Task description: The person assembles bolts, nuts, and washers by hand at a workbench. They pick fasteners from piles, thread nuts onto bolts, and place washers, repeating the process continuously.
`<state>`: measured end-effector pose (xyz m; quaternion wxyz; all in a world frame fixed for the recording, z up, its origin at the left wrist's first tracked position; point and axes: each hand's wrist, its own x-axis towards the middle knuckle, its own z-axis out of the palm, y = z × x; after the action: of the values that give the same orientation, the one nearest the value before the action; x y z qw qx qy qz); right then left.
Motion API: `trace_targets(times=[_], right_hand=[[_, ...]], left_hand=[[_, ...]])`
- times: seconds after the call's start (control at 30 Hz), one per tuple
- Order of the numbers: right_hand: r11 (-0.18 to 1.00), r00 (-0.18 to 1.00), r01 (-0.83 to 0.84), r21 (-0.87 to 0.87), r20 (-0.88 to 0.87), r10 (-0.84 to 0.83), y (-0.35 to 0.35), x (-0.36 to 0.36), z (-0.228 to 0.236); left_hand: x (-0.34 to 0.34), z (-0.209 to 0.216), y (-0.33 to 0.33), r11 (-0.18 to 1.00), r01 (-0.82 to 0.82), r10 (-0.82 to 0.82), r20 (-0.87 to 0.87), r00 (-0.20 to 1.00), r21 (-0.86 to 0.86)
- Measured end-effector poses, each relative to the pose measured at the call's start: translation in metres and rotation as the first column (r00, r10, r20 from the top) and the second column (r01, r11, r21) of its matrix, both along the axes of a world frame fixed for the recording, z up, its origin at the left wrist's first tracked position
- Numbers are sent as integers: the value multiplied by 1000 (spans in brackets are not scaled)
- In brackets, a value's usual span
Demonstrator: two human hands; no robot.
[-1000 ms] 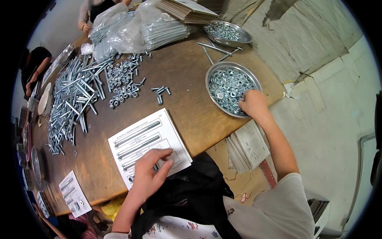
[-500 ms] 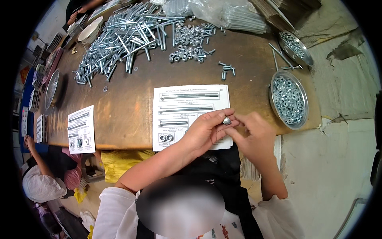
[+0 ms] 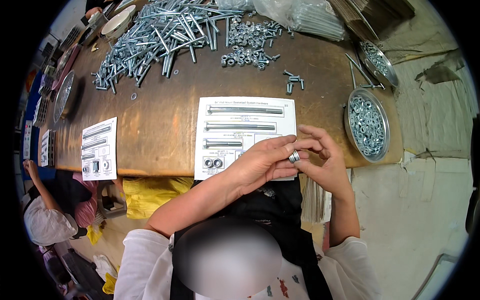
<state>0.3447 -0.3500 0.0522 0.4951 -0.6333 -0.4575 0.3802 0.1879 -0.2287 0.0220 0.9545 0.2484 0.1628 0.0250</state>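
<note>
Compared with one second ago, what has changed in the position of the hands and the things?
The right hand has left the washer bowl and come leftward to the left hand; together they now hold a small stack of metal rings. The bolt pile and printed sheet appear unmoved.

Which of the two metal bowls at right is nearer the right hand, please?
The front bowl, holding washers; the other bowl sits beyond it, farther from the right hand.
</note>
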Motion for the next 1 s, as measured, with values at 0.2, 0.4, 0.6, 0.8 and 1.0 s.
trace_targets(times=[0.2, 0.4, 0.6, 0.8, 1.0], right_hand=[[999, 991, 31, -28, -131, -34, -2, -3, 1], [1000, 988, 5, 28, 156, -9, -5, -3, -17], [986, 612, -153, 66, 789, 43, 3, -27, -39], [999, 715, -3, -52, 698, 39, 0, -34, -18], [979, 644, -64, 194, 758, -108, -13, -44, 12]], left_hand=[[-2, 2, -3, 1000, -20, 20, -33, 999, 7], [-55, -7, -25, 906, 421, -407, -184, 895, 43], [-68, -11, -28, 871, 490, -488, -146, 860, -29], [-69, -17, -27, 962, 260, -267, -95, 959, -84], [-33, 0, -29, 995, -22, 33, 114, 993, -94]])
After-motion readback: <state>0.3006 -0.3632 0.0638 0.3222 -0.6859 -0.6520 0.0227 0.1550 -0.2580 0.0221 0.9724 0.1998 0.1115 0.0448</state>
